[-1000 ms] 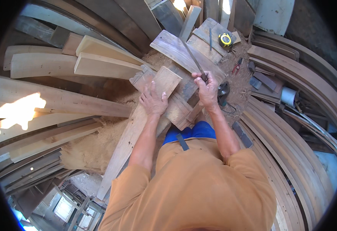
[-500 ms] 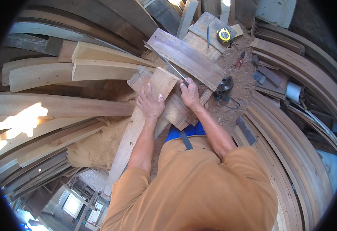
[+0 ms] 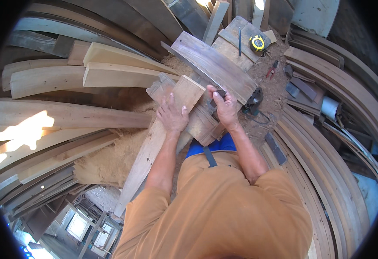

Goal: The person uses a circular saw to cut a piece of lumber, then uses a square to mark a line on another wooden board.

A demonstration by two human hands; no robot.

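My left hand lies spread on a pale wooden board, pressing it near its far end. In my right hand is the dark handle of a long, narrow-bladed tool. Its blade runs up and to the left, past the end of the pale board, and is hard to make out against the wood. Just beyond it lies a wide greyish-brown plank. Beneath the pale board are rough wooden pieces close to my lap.
Ahead are a yellow-and-black tape measure and a dark pencil-like stick on boards. Red-handled pliers and a dark power tool lie on the shavings. Stacked planks crowd the left; curved boards line the right.
My right hand has drawn the tool back to the right, away from the board's end. My left hand stays on the board, and the view has shifted slightly.
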